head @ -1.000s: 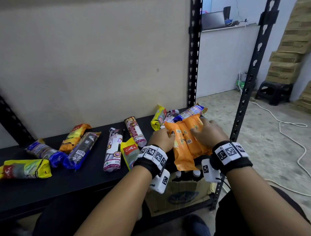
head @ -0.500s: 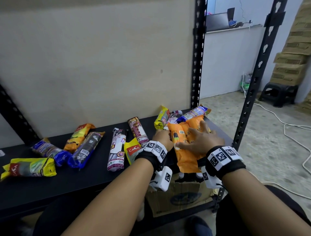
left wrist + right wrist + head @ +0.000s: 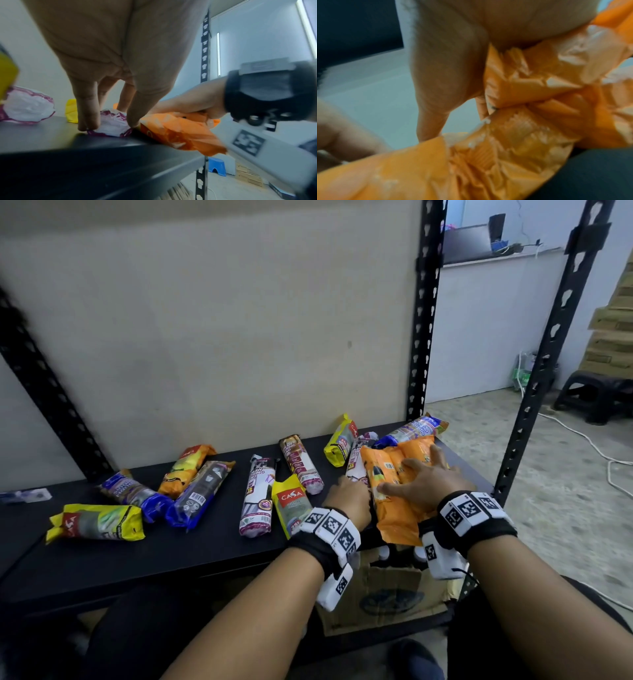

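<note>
Under your right hand point(image 3: 423, 482) lie the crinkled orange plastic packets point(image 3: 394, 518). Their near ends hang over the edge of the black shelf point(image 3: 171, 559), toward your wrist. The fingers are spread flat and press, they do not grip. Just left of it, your left hand point(image 3: 347, 498) pinches the near end of the white and purple plastic-wrapped roll point(image 3: 111, 124). These packs look light, soft and slippery. Better take each around its firm middle, because loose film ends may slide out.

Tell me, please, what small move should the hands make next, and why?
Probably the left hand should draw the white pack out leftward: its fingers pinch the near end, which lies beside the orange packs, while the right hand rests flat on them.
</note>
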